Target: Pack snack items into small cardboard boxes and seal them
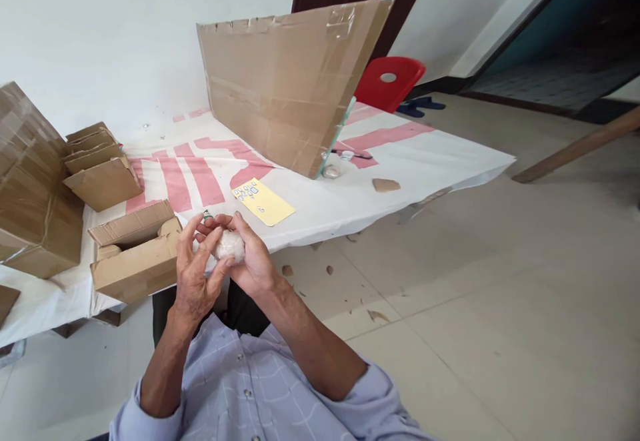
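Both my hands are together at the table's near edge, around a whitish, translucent rounded bundle (pixel 231 246) whose kind I cannot make out. My left hand (pixel 194 271) has its thumb and fingers against the bundle's left side. From the right, my right hand (pixel 257 264) cups it, the thumb along its upper side. A small green and dark item (pixel 207 215) shows just beyond the left fingertips; whether a hand touches it is unclear. Past the hands lies a yellow card (pixel 269 205) with small outlined stickers. An open cardboard box (pixel 134 269) stands left of my left hand.
A large cardboard panel (pixel 285 87) stands upright on the cloth-covered table (pixel 450 154). Right of it lie a clear roll-like item (pixel 331 171) and a brown flat piece (pixel 386 185). More boxes (pixel 105 173) stand left. A red chair (pixel 393 81) is behind; scraps (pixel 377 316) litter the floor.
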`<state>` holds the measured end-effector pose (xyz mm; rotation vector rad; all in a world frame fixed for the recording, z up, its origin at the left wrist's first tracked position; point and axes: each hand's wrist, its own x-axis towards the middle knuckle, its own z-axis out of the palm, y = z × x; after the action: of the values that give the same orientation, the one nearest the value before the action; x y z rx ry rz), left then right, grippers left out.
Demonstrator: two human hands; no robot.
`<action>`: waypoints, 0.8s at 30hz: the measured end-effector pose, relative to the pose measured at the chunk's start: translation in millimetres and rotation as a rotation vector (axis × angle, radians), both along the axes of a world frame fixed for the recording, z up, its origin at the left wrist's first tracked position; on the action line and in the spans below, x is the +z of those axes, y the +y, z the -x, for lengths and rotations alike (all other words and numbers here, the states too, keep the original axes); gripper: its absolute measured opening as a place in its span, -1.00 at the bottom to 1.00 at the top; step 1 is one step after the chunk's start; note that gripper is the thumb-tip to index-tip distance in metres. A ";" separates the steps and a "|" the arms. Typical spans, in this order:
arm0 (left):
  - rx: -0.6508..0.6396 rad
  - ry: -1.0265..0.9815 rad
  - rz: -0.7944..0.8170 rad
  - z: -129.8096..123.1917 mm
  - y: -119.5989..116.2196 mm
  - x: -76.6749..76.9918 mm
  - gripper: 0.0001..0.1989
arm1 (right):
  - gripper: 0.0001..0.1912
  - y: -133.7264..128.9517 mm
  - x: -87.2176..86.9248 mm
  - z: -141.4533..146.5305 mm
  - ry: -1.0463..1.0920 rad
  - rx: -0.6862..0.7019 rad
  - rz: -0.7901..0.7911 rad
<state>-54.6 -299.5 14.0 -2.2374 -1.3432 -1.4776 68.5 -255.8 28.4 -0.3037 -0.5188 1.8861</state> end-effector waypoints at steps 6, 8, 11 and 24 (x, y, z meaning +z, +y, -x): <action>-0.023 0.150 -0.037 7.9 2.4 -0.4 -0.46 | -0.60 2.4 -6.1 1.1 -0.022 -0.035 0.076; -0.019 0.178 -0.016 8.4 2.2 -1.0 -0.41 | -0.60 2.9 -5.8 1.3 -0.028 -0.042 0.077; -0.015 0.198 0.027 7.7 1.3 -3.1 -0.34 | -0.57 2.5 -3.2 1.9 -0.031 -0.028 0.048; 0.043 -0.120 0.064 21.6 5.4 5.1 -0.44 | -0.48 -10.8 -14.8 -5.8 -0.280 -0.118 -0.201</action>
<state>-76.2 -294.2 19.1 -2.1736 -1.4841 -1.5985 74.3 -266.6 13.7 -0.4575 -0.8546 1.6709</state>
